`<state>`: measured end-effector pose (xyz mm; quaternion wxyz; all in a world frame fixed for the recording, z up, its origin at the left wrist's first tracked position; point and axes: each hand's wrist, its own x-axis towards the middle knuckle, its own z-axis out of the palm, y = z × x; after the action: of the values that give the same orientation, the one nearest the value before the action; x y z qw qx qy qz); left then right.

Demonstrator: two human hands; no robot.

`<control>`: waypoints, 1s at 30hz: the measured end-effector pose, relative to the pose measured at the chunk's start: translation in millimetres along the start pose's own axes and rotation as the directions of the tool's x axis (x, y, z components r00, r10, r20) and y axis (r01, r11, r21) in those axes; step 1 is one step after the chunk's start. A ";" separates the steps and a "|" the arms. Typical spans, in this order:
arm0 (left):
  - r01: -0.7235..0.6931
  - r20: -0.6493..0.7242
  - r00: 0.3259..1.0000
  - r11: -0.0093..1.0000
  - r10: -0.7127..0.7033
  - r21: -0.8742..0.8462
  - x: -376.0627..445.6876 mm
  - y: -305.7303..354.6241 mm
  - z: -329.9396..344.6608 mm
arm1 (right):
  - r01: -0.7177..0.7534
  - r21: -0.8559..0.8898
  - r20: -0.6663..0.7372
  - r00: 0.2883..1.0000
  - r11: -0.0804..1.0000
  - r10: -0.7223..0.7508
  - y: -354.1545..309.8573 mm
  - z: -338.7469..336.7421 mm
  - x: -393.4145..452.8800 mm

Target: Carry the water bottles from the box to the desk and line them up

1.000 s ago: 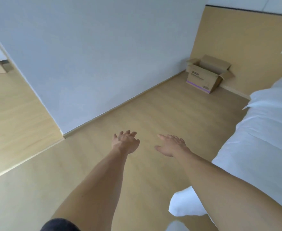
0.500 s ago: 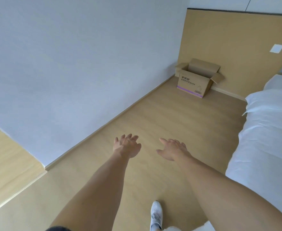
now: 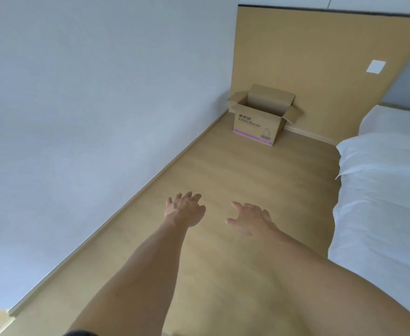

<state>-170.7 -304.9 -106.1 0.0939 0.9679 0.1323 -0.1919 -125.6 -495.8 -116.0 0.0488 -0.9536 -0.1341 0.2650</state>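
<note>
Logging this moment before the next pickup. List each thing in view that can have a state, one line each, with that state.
cardboard box: on the floor in the corner, flaps open, contents hidden from this angle.
left hand: open, fingers spread, holding nothing.
right hand: open, fingers relaxed, holding nothing.
bed: made, white cover smooth.

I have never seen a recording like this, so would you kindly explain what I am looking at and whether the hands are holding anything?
There is no machine here: a person wears a wide-angle camera on the head, looking forward and down along both bare arms. The left hand and right hand reach out over the wooden floor with relaxed fingers; neither has anything in its grip. Ahead, in the corner, an open cardboard box stands on the floor. Its inside is hidden from here, so no bottles show. A white bed lies on the right, a plain wall on the left.
</note>
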 end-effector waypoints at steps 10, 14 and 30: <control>-0.191 0.024 0.981 0.979 0.190 0.067 172.2 34.7 -49.9 | -0.198 0.061 -0.021 0.980 0.978 0.200 33.9 -65.7 124.4; -0.249 0.025 0.968 0.965 0.248 0.084 253.1 32.0 -91.5 | -0.261 0.098 -0.038 0.963 0.960 0.266 25.6 -106.3 186.9; -0.385 0.048 0.923 0.912 0.383 0.143 488.4 57.8 -206.2 | -0.332 0.183 -0.079 0.933 0.925 0.350 5.5 -249.1 383.1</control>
<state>353.0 -204.2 -104.6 0.0578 0.9774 -0.0761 -0.1884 320.4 -398.6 -92.7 0.0888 -0.9681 0.0594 0.2265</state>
